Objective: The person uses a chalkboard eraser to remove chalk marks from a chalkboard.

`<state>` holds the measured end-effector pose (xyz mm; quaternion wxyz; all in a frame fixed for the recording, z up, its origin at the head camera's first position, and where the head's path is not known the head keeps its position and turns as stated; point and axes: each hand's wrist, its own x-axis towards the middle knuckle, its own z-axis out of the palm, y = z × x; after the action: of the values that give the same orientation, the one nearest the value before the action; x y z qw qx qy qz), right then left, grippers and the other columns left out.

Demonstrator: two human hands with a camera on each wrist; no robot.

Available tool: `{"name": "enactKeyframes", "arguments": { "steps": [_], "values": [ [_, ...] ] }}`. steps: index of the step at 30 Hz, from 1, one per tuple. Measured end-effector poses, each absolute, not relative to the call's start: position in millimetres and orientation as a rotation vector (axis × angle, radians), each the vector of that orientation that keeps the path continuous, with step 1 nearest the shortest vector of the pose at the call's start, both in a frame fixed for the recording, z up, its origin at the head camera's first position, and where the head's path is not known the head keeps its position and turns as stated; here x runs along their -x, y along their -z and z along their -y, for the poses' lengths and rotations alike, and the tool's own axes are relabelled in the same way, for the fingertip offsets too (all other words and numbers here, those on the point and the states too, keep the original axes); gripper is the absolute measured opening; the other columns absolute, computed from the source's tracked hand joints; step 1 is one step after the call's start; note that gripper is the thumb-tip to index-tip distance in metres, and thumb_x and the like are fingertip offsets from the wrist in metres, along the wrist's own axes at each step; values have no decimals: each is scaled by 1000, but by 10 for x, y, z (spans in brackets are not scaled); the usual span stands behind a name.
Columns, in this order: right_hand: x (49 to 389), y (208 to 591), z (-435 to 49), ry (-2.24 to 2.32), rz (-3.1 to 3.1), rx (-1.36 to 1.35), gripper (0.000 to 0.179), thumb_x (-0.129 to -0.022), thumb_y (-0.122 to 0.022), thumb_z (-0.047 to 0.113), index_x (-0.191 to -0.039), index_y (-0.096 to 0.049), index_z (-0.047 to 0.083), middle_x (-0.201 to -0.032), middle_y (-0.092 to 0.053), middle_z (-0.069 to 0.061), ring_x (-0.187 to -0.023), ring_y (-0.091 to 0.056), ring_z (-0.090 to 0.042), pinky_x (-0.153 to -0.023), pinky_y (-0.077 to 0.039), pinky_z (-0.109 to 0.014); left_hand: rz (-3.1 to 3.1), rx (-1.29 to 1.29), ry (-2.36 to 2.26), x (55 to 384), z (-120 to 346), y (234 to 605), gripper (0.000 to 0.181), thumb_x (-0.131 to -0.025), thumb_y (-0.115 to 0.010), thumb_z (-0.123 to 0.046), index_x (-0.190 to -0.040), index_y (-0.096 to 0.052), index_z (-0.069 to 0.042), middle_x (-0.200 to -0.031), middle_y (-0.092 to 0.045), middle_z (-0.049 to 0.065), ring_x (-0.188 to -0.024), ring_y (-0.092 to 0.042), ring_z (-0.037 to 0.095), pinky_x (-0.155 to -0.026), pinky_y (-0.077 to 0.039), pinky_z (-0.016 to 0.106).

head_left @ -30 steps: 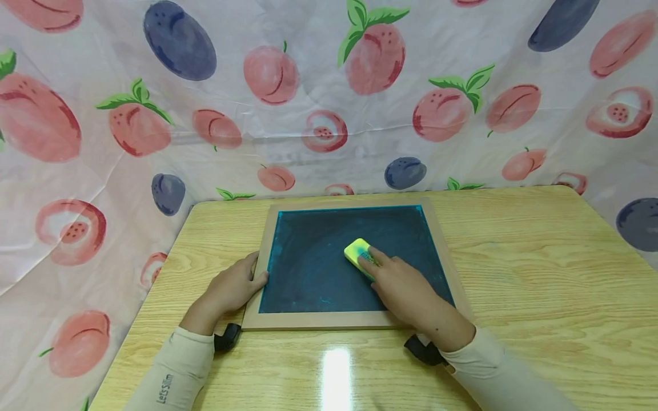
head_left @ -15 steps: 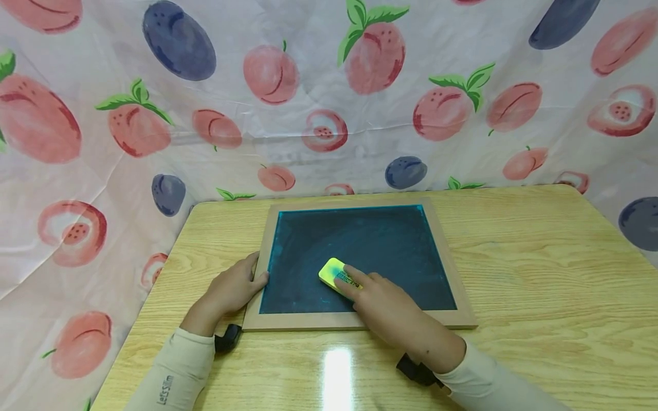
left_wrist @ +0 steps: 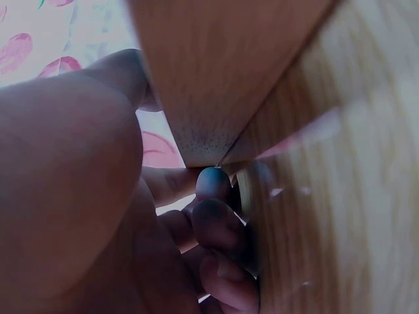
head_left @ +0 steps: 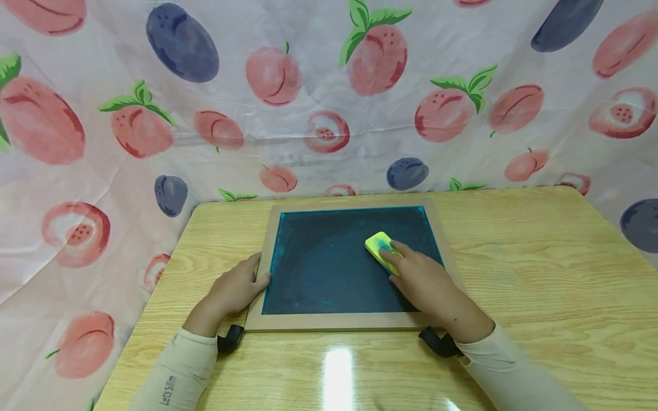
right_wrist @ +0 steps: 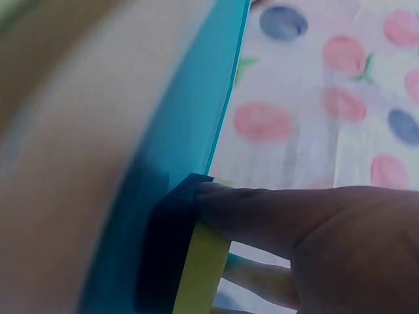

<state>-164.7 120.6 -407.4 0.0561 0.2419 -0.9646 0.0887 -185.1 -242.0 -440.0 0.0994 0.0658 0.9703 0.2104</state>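
Observation:
A small chalkboard [head_left: 319, 260] in a light wooden frame lies flat on the table, with faint blue chalk smudges on its dark surface. My left hand [head_left: 231, 290] holds the frame's left side, thumb on top. In the left wrist view the fingers [left_wrist: 219, 226] are bent against the wooden edge [left_wrist: 222, 65]. My right hand [head_left: 425, 285] grips a yellow chalkboard eraser [head_left: 378, 242] on the right half of the board. The right wrist view shows its dark pad [right_wrist: 167, 252] against the board and my thumb [right_wrist: 249, 209] along its side.
The wood-grain table [head_left: 534, 274] extends on both sides of the board and in front of it. A fruit-patterned cloth [head_left: 329, 85] hangs behind and at the left. Black wrist cameras [head_left: 441, 342] sit under both wrists near the board's front edge.
My right hand slid the eraser toward the lower left of the board, then back up and right, past where it began. My left hand stayed on the frame.

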Motion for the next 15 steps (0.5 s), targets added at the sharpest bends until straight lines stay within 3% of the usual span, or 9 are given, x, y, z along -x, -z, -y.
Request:
{"name": "enactKeyframes", "arguments": {
  "steps": [6, 15],
  "values": [
    [1756, 4057, -1478, -232, 2941, -576, 51, -81, -71, 17, -128, -54, 8, -131, -48, -25, -95, -62, -40, -69, -52, -47, -2873, -189, -616, 1864, 2409, 4412, 61, -93, -45, -45, -146, -26, -20, -99, -60, 4, -70, -56, 12, -64, -45, 34],
    [1780, 4044, -1576, -196, 2958, -515, 50, -82, -69, 16, -128, -54, 4, -129, -48, -28, -101, -58, -46, -77, -49, -52, -2876, -188, -606, 1855, 2419, 4415, 62, -93, -45, -45, -146, -26, -17, -108, -60, 6, -76, -57, 14, -67, -46, 36]
  ]
}}
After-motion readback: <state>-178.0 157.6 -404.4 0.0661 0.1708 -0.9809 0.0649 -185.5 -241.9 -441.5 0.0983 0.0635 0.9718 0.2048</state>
